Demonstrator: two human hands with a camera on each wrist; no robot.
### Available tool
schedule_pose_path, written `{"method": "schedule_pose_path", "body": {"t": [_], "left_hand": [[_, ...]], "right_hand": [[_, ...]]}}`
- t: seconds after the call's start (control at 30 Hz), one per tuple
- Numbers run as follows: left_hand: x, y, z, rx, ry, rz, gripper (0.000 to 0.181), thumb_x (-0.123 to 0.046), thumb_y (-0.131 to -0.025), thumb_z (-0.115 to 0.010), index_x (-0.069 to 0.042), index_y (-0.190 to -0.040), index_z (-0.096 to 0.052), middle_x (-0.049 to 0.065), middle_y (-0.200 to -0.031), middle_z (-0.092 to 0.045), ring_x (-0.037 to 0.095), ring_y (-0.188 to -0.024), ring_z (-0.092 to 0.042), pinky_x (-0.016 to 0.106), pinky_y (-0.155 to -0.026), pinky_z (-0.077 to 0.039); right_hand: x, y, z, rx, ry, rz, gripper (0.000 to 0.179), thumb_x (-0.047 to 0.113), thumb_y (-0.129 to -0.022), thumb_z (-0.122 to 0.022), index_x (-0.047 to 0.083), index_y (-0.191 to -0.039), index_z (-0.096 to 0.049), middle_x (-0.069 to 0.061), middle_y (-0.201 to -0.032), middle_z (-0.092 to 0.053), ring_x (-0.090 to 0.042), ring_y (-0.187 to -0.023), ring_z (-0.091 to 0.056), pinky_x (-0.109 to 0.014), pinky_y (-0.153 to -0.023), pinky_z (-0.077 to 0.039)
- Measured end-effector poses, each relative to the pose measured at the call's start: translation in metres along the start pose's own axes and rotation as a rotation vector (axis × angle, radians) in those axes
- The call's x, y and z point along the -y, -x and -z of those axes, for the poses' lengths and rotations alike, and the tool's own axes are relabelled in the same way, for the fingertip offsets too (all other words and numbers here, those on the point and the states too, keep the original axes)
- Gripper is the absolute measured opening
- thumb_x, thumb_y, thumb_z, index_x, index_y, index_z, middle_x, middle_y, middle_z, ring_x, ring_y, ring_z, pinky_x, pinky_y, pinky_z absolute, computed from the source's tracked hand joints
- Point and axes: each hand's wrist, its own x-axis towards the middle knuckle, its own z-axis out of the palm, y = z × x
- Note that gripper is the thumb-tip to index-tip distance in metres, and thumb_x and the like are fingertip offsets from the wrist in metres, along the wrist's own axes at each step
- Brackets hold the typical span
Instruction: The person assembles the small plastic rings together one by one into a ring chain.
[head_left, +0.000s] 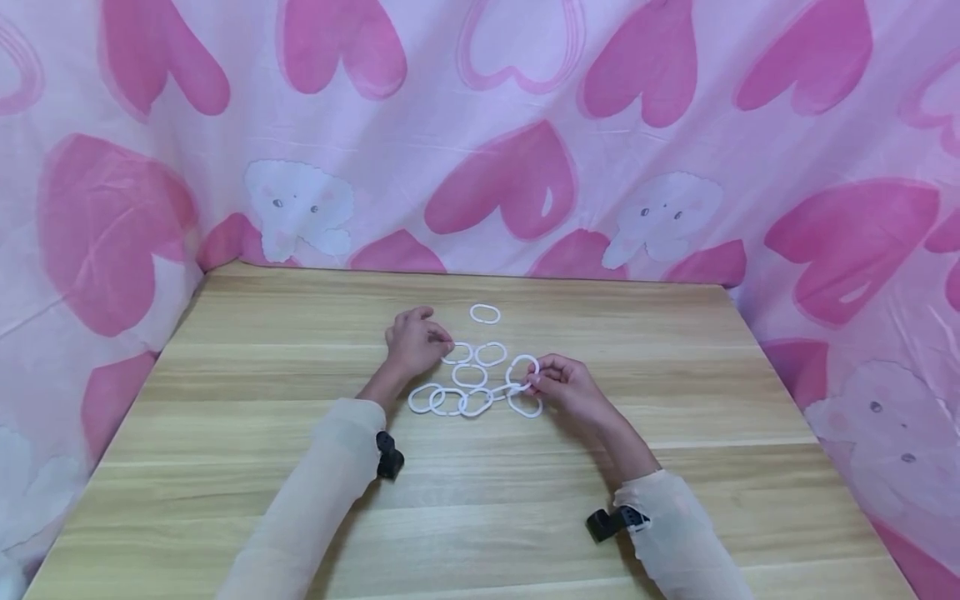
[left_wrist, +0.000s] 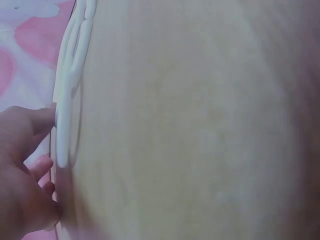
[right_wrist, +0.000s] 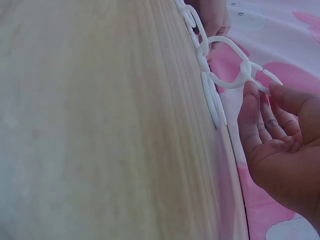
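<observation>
My right hand [head_left: 570, 387] pinches the raised link [head_left: 522, 357] at the right end of the chain [head_left: 462, 403], which lies on the table [head_left: 480, 508], nearer me than the loose rings [head_left: 470, 387]. My left hand [head_left: 415, 344] touches the left loose ring [head_left: 472, 353]; whether it pinches, I cannot tell. Risks: a hard pull could part the links; a dragged chain could scatter its neighbours.
</observation>
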Motion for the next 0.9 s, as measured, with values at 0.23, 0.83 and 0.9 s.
{"method": "schedule_pose_path", "body": {"t": [0.23, 0.83, 0.9], "left_hand": [[-0.0058, 0.0019, 0.0006, 0.034, -0.052, 0.018, 0.009, -0.019, -0.092, -0.072, -0.012, -0.093, -0.078, 0.011, -0.152, -0.046, 0.039, -0.147, -0.028, 0.061, -0.120, -0.017], [-0.0087, 0.0044, 0.0022, 0.074, -0.144, -0.035, 0.006, -0.019, -0.092, -0.074, -0.014, -0.090, -0.076, 0.008, -0.141, -0.055, 0.036, -0.144, -0.038, 0.060, -0.124, -0.022], [-0.0089, 0.0050, 0.0021, 0.077, -0.154, -0.043, 0.006, -0.018, -0.093, -0.073, -0.014, -0.089, -0.075, 0.008, -0.135, -0.057, 0.035, -0.139, -0.041, 0.061, -0.123, -0.023]], "right_hand": [[-0.0005, -0.0014, -0.0017, -0.001, -0.014, 0.000, 0.016, -0.005, -0.098, -0.054, -0.013, -0.112, -0.056, 0.008, -0.088, -0.073, -0.005, -0.083, -0.070, -0.019, -0.080, -0.060], [-0.0017, -0.0036, -0.0025, 0.005, -0.020, 0.001, 0.016, -0.005, -0.098, -0.054, -0.013, -0.112, -0.055, 0.008, -0.087, -0.074, -0.005, -0.083, -0.070, -0.019, -0.080, -0.060], [-0.0017, -0.0038, -0.0027, 0.006, -0.018, 0.001, 0.017, -0.006, -0.098, -0.054, -0.015, -0.112, -0.055, 0.008, -0.087, -0.073, -0.005, -0.083, -0.070, -0.019, -0.080, -0.060]]}}
